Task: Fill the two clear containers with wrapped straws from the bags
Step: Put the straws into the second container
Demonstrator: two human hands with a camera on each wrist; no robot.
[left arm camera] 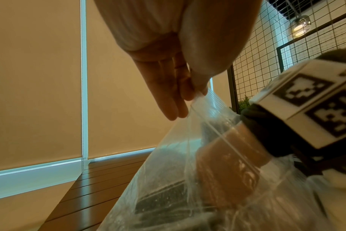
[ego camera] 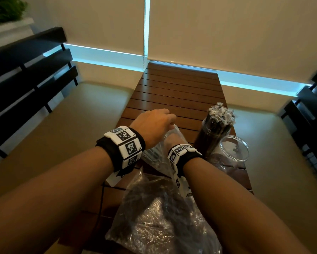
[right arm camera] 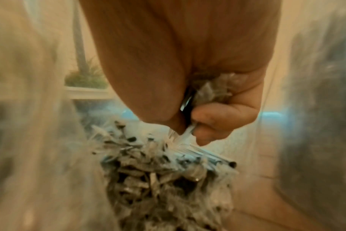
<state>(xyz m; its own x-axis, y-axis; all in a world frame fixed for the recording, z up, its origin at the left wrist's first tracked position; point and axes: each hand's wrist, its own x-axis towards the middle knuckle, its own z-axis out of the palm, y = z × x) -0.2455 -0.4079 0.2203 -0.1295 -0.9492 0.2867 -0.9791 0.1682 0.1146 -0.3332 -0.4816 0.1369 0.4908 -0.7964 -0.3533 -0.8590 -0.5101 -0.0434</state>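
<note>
Landmark: the upright bag (ego camera: 161, 154) mid-table. Left of it and above its mouth, left hand (ego camera: 154, 123) pinches the top corner between thumb and forefinger, other fingers (left arm camera: 168, 100) straight and loose; a thin hold, so a sharp tug from inside could slip the film free and let the mouth collapse. Inside the bag, right hand (right arm camera: 207, 100) is curled tight round a bunch of wrapped straws (right arm camera: 164, 168), wrapper tails splayed below the fist; loose outer straws may snag the bag mouth and spill onto the slatted table (ego camera: 174, 88). Nearer the person than this bag lies a second bag (ego camera: 154, 217), flat, dark straws inside. Right of the bag, full container (ego camera: 212, 136) stands upright; just beside it the empty container (ego camera: 234, 149) lies tilted on its side, may roll if knocked while loading
</note>
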